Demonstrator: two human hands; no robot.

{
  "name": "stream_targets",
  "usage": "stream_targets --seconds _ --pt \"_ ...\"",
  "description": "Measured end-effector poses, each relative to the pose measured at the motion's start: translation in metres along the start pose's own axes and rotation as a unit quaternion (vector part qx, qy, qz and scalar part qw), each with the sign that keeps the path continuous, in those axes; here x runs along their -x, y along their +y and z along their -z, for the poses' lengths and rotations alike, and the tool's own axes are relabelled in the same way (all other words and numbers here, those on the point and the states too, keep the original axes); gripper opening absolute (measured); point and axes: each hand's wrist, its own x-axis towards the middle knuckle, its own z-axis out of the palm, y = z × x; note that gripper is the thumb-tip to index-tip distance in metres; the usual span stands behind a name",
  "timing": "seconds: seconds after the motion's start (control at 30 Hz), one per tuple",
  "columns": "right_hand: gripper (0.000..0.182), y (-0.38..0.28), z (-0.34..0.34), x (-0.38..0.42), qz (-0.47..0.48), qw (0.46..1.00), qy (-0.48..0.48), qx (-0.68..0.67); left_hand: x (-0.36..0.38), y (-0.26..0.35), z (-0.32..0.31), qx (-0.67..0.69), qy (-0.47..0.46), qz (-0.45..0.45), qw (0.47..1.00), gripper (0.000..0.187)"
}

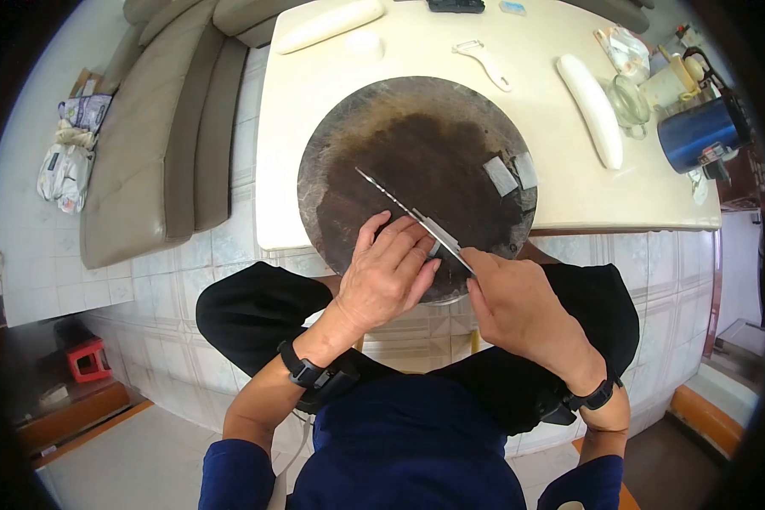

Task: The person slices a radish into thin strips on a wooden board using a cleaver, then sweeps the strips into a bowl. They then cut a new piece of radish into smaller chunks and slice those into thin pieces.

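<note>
My right hand [518, 302] is closed around the handle of a knife [429, 223], whose blade points up and left across the dark round chopping board [348, 119]. My left hand [389, 268] presses down beside the blade with curled fingers, over a pale piece of white radish [434, 249] that is mostly hidden. Two cut pale slabs, one a radish slab [501, 176] and the other a smaller radish slab [526, 170], lie at the board's right side. A long peeled white radish [591, 110] rests on the table to the right.
The board overhangs the front edge of the cream table [280, 170]. On the table lie a peeler [484, 65], another white radish [330, 25] and a short white piece [365, 45]. A glass jug [627, 106] and a blue pot [701, 136] stand at right. A sofa [149, 136] is at left.
</note>
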Motion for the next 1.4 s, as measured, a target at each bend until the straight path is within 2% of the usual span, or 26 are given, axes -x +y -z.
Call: stream_targets --seconds 0.2,0.23,0.3,0.57,0.73,0.87,0.93,1.13,1.23,1.3,1.4 --pt "0.023 -0.010 -0.008 -0.007 -0.042 0.998 -0.042 0.009 0.000 -0.001 0.001 -0.003 -0.018 -0.003 1.000 0.027" --pt "0.023 -0.006 -0.009 -0.008 -0.043 0.998 -0.041 0.009 0.000 -0.001 0.001 -0.005 -0.016 -0.004 1.000 0.027" --pt "0.017 0.002 -0.011 -0.010 -0.025 0.999 0.023 -0.024 -0.001 0.001 0.000 -0.007 -0.001 -0.006 1.000 0.027" --pt "0.014 0.001 0.008 0.001 -0.001 1.000 -0.001 -0.027 -0.001 0.000 -0.001 -0.001 0.019 -0.008 1.000 0.025" --pt "0.014 -0.003 0.003 0.001 -0.009 1.000 -0.020 -0.017 0.002 -0.001 0.001 -0.008 -0.023 -0.001 1.000 0.028" --pt "0.015 -0.002 -0.005 -0.007 -0.011 1.000 -0.012 -0.004 0.000 0.000 0.000 -0.011 -0.019 -0.006 1.000 0.028" --pt "0.015 0.000 -0.004 -0.008 -0.019 1.000 -0.009 -0.011 -0.002 0.000 -0.002 -0.009 0.022 -0.018 1.000 0.027" --pt "0.013 0.004 0.009 0.002 -0.007 0.998 0.042 -0.052 -0.002 -0.001 -0.001 -0.007 0.024 -0.023 0.999 0.031" --pt "0.012 0.005 0.015 0.003 0.000 0.999 0.020 -0.040 -0.002 -0.001 -0.002 -0.007 0.027 -0.025 0.999 0.029" --pt "0.010 0.006 0.016 0.004 -0.005 0.998 -0.028 -0.059 -0.003 -0.001 -0.001 -0.007 0.028 -0.027 0.999 0.028" --pt "0.010 0.006 0.014 0.003 -0.004 0.998 -0.038 -0.044 -0.001 -0.001 0.000 -0.007 0.019 -0.022 1.000 0.027"
